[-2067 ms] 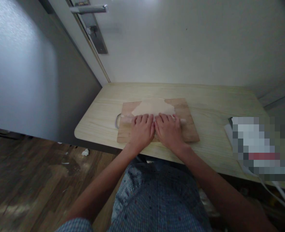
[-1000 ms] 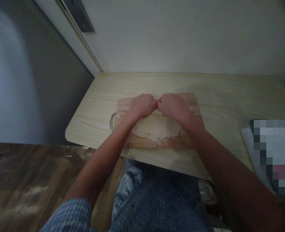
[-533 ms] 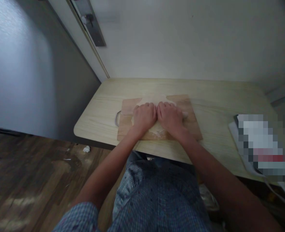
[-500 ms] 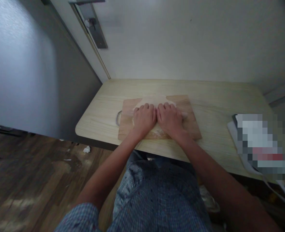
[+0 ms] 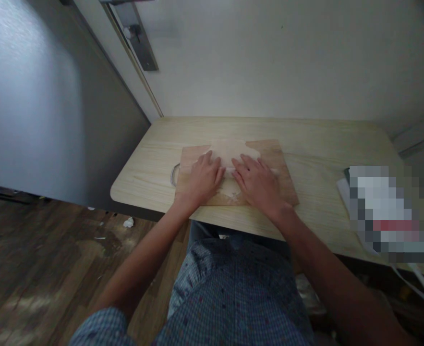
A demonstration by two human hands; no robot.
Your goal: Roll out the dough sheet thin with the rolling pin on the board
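A flat, pale sheet of dough (image 5: pixel 233 149) lies on a wooden cutting board (image 5: pixel 271 154) that has a metal loop handle at its left end. Across the dough runs a thin, light rolling pin (image 5: pixel 229 170), mostly covered by my hands. My left hand (image 5: pixel 207 175) rests over its left part, palm down with fingers stretched out. Over its right part lies my right hand (image 5: pixel 257 180), its fingers spread and pointing forward. A gap between the hands shows a short piece of the pin. The dough's near edge looks ragged.
The board sits near the front edge of a light wood table (image 5: pixel 323 182). At the table's right is a blurred-out object (image 5: pixel 384 211) with a white strap or cord. Behind stands a white door with a metal lock plate (image 5: pixel 139 38). Crumpled white paper (image 5: pixel 128 222) lies on the floor.
My hands have moved apart, the left one leftward and the right one slightly rightward. Their fingers, curled before, are now stretched out, and more of the dough shows between them.
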